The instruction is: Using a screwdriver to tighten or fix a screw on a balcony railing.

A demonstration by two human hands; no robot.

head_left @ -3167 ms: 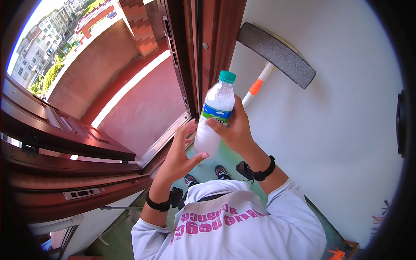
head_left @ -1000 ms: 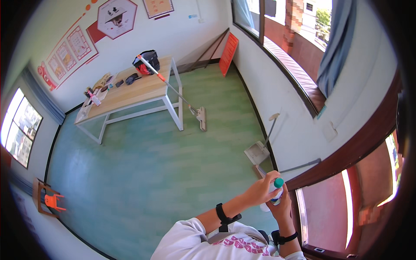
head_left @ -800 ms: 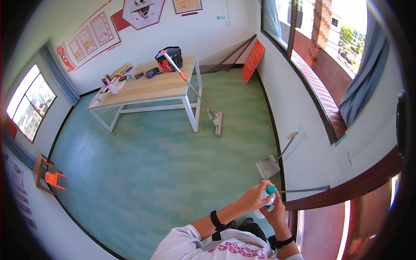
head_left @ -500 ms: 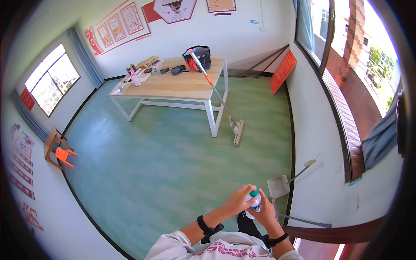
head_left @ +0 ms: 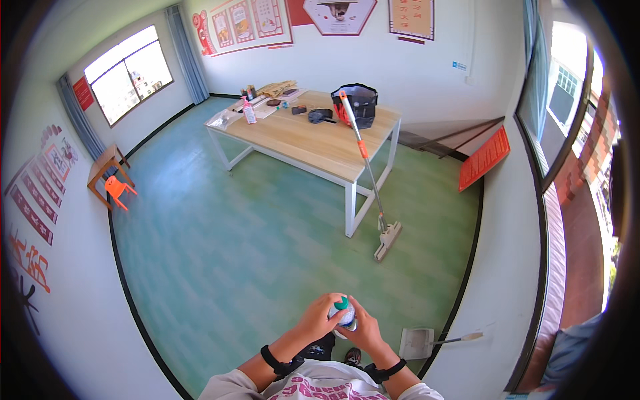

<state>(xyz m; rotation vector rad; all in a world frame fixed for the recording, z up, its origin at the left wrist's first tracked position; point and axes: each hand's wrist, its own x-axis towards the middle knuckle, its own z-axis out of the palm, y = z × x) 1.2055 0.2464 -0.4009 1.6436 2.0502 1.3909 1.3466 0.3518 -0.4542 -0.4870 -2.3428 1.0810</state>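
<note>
Holding a bottle (head_left: 348,319) in front of the white shirt (head_left: 327,388), above the green floor (head_left: 267,253). In hand already, with the green cap (head_left: 341,304) on; not yet put down. Pointing cap-up toward the head, and running mostly up and down the long way, maybe leaning a bit. Curling the left hand (head_left: 317,321) around the top by the cap; bending the right hand (head_left: 365,329) around the other side. Farther out, well apart from the mop (head_left: 389,241) and table (head_left: 287,133).
</note>
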